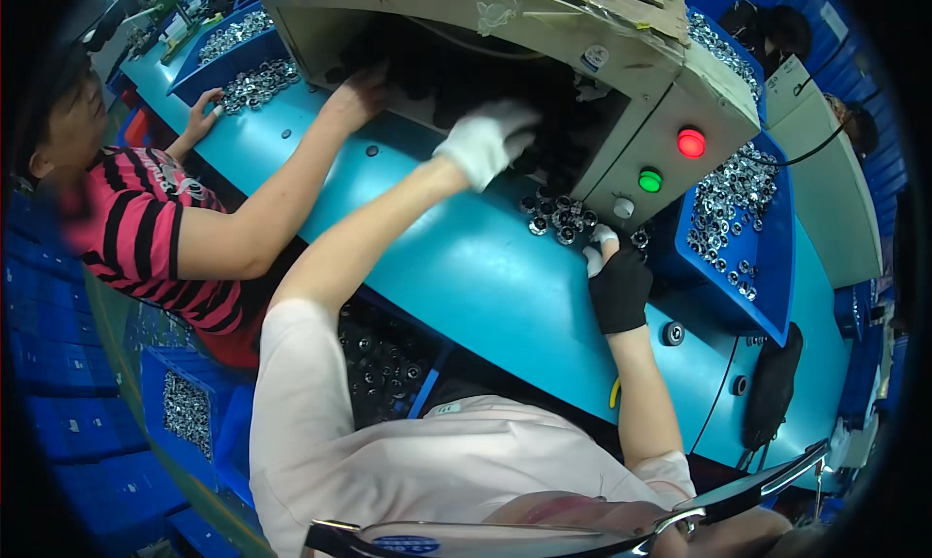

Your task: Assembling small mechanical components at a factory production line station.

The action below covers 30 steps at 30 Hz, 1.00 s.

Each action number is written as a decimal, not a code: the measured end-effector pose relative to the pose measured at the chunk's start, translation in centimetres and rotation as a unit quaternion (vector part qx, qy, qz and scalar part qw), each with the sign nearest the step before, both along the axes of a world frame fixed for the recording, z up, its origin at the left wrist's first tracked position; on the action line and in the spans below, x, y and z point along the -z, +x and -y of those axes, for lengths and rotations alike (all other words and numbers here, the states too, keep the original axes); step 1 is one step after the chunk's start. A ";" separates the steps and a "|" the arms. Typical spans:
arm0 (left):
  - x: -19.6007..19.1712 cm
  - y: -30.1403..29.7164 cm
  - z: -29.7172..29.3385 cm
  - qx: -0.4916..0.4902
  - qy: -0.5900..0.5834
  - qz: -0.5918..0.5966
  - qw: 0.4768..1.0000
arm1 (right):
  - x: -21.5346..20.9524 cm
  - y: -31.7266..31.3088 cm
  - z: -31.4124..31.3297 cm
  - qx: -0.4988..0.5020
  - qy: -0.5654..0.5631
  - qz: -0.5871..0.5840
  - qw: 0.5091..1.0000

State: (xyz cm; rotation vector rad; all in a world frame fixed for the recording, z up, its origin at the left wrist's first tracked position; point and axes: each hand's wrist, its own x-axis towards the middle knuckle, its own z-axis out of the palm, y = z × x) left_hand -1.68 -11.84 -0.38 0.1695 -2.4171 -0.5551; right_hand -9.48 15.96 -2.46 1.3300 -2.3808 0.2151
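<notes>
My left hand [482, 142], in a white glove, reaches to the dark opening of a beige machine box [621, 135]. Motion smears its fingers, so their grip does not show. Dark shapes fill the opening in front of it. My right hand [618, 278] wears a black glove with white coverings on the fingertips. Its fingers are bent together beside a small pile of shiny round metal parts [560, 218] on the blue-green table [485, 267]. Whatever lies between those fingertips is too small to make out.
At left a co-worker in a striped shirt [146, 203] reaches one hand into the box and holds the other by a parts bin [209, 72]. A blue bin [777, 257] of metal parts stands at right. Red [691, 143] and green [649, 180] lights mark the box. A black pouch [774, 388] lies at right.
</notes>
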 end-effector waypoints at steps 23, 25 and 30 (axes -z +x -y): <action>0.7 -11.0 3.3 -0.108 -0.312 0.016 0.944 | 0.5 0.2 -0.4 -0.074 -0.081 0.186 0.976; 1.4 -7.9 4.1 -0.012 -0.174 -0.062 0.983 | 0.2 0.3 -0.5 -0.065 -0.070 0.202 0.975; -3.1 -2.5 -3.7 0.003 0.812 -0.064 0.580 | -1.8 0.0 0.1 -0.088 -0.251 0.350 0.898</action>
